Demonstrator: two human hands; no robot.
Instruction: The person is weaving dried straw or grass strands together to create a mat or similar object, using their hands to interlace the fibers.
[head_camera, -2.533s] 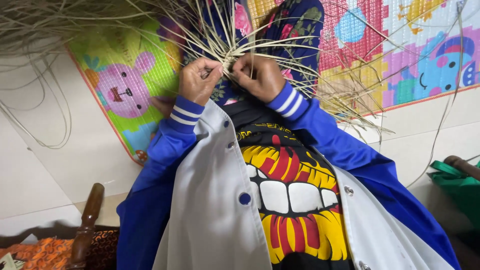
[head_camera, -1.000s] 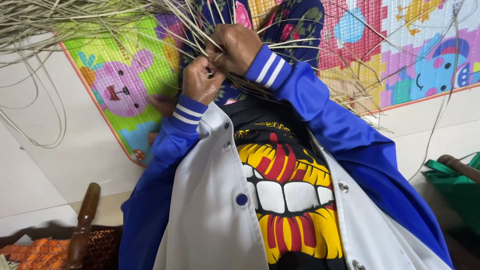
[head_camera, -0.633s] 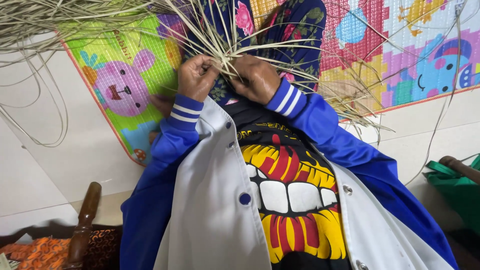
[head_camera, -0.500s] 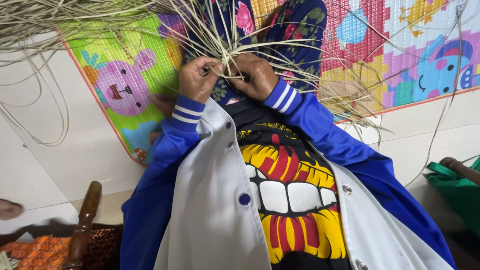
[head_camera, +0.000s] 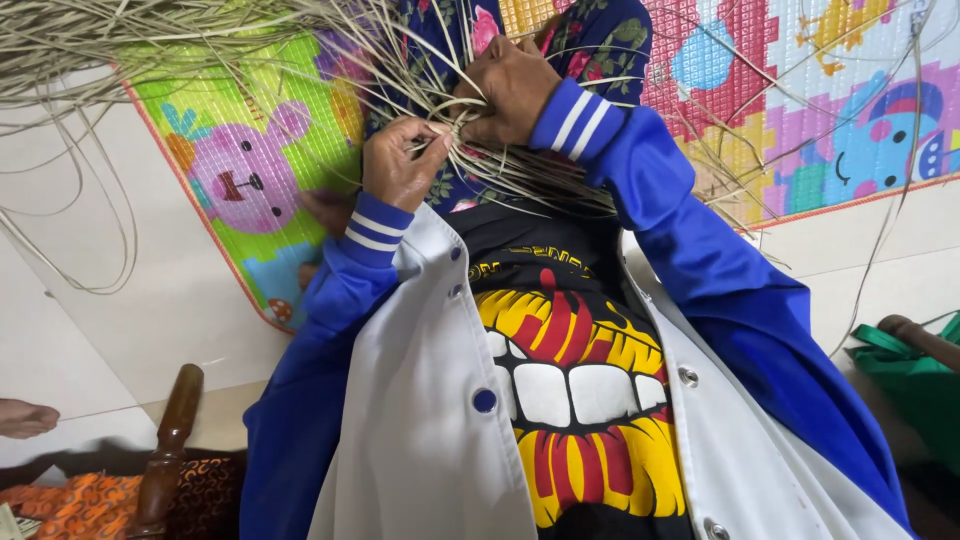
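- Left hand closed in a pinch on several thin dried pale-straw reed strands, thumb and fingers squeezed together at the point where the strands cross.
- Right hand curled over the same crossing from above, fingers folded down on the strands; its fingertips are hidden, so the exact grip cannot be told.
- The 2 hands touch or nearly touch, knuckle to knuckle, right above the person's chest.
- The strands fan out from the hands in all directions; a thick loose bundle runs along the top edge of the view toward the top left corner, and stray single strands trail right.
- All of this hangs over the colourful padded foam play mat with cartoon animals, which covers the pale tiled floor; the hands sit above the mat's middle, not near its orange border edge.
- Person wears a blue-and-white snap-button jacket over a black shirt with a yellow and red mouth print.
- Dark brown turned wooden furniture post at lower left, green fabric item at right edge.
- Judgement: the step looks like interlacing strands at the woven core, mid-weave, with much loose length left.
- Judgement: the next move needs 1 free strand picked out and passed across while the left pinch keeps the crossing tight.
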